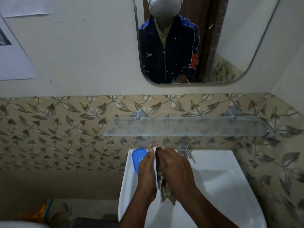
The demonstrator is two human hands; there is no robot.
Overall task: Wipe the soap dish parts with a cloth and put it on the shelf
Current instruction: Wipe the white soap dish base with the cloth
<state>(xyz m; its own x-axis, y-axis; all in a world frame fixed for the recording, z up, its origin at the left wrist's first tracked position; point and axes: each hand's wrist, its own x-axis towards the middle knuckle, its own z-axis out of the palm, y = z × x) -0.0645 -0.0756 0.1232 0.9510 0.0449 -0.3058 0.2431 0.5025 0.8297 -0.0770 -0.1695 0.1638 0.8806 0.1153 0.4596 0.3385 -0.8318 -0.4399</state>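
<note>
Over the white sink [213, 186], my left hand [147, 175] holds a white soap dish part [157, 176] on edge. My right hand [176, 171] presses a brownish cloth [166, 193] against its inner side; the cloth's end hangs below my hands. A blue soap dish part [137, 157] with small drain holes lies on the sink's back left corner, partly hidden by my left hand. The glass shelf [185, 127] is mounted on the tiled wall just above the sink, with nothing on it.
A chrome tap [184, 149] stands at the sink's back edge, right of my hands. A mirror [205, 38] hangs above the shelf and reflects a person in a dark jacket. Paper sheets [14, 60] are stuck to the wall at left.
</note>
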